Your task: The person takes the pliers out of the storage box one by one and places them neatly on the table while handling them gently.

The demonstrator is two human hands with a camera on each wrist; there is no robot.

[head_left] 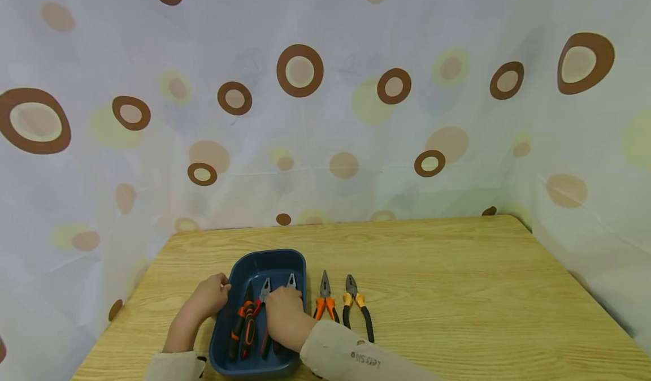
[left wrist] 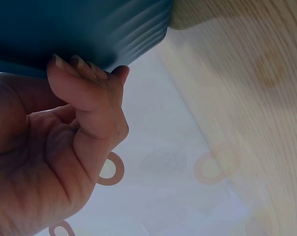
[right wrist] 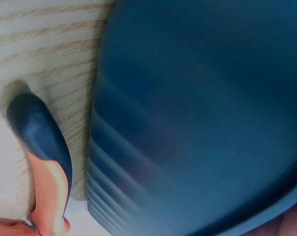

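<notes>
My left hand [head_left: 211, 296] is at the left rim of a dark blue tray [head_left: 218, 341]. In the left wrist view its curled fingers [left wrist: 79, 86] hold the tray's edge. My right hand [head_left: 286, 316] reaches inside, gripping pliers [head_left: 291, 280] at the tray's right side; their grey jaws show beyond the hand, and most of the handles are hidden. Beside it lie red-handled pliers [head_left: 264, 291] and a tool with black and orange handles [head_left: 247, 330]. The right wrist view shows mainly the tray's ribbed outer wall [right wrist: 138, 147]; the right fingers are hidden there.
Right of the tray, needle-nose pliers [head_left: 325, 296] with orange handles lie on the wooden table [head_left: 458, 290]. Next to them are pliers with yellow and black handles [head_left: 356, 304]. A spotted cloth [head_left: 335, 126] hangs behind and along both sides of the table.
</notes>
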